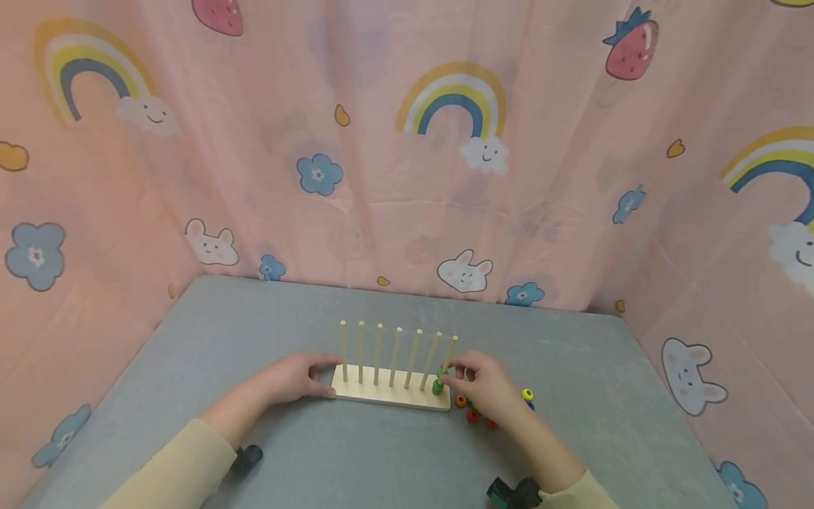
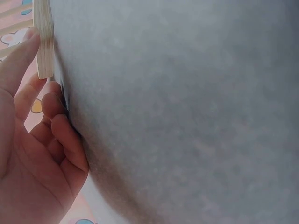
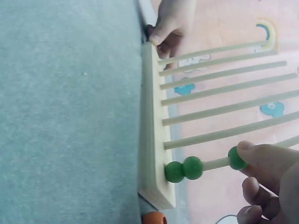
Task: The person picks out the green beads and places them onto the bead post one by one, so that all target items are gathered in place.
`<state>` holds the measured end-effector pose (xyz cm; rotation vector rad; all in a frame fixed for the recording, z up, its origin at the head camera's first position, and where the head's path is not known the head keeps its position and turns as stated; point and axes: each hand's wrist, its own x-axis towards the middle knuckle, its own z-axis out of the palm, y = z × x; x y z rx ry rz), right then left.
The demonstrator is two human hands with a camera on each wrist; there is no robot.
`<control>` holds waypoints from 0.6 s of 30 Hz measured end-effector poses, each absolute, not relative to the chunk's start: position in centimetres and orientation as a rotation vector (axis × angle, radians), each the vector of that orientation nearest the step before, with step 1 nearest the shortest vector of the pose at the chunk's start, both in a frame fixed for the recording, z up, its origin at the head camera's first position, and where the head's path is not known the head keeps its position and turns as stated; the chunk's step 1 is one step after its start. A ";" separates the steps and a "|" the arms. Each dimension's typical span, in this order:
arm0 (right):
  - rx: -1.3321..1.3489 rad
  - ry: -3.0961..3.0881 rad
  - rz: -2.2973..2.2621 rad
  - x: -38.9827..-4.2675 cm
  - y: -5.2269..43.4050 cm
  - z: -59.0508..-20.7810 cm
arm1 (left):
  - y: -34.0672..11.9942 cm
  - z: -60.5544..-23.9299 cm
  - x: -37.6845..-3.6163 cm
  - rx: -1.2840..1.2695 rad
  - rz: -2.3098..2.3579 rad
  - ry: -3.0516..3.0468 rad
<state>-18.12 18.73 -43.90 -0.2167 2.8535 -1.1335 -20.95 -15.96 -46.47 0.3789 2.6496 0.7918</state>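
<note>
Nearest are the person's pale yellow sleeves [image 1: 168,470], then loose coloured beads [image 1: 473,416] on the grey table [image 1: 356,466], just right of a wooden peg rack [image 1: 381,396]. Between the hands, the rack's left end is gripped by the left hand [image 1: 294,376] — the right hand [image 1: 486,385] pinches a green bead [image 3: 237,159] on the rightmost peg [image 1: 451,348], above two more. Beyond hangs a pink curtain [image 1: 381,233].

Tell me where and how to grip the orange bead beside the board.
Probably pinch the orange bead by its near and far sides, from above: it is round, its hole seems to face up, and the board sits close on its left.
</note>
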 end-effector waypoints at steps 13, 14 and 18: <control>-0.181 2.795 -1.066 -18.1 18.5 -45.2 | -15.9 -46.5 -20.6 0.368 0.815 2.649; -0.185 2.798 -1.060 -18.1 18.4 -45.2 | -15.9 -46.5 -20.6 0.367 0.816 2.650; -0.205 2.806 -1.060 -18.0 18.5 -44.9 | -15.8 -46.4 -20.6 0.372 0.816 2.655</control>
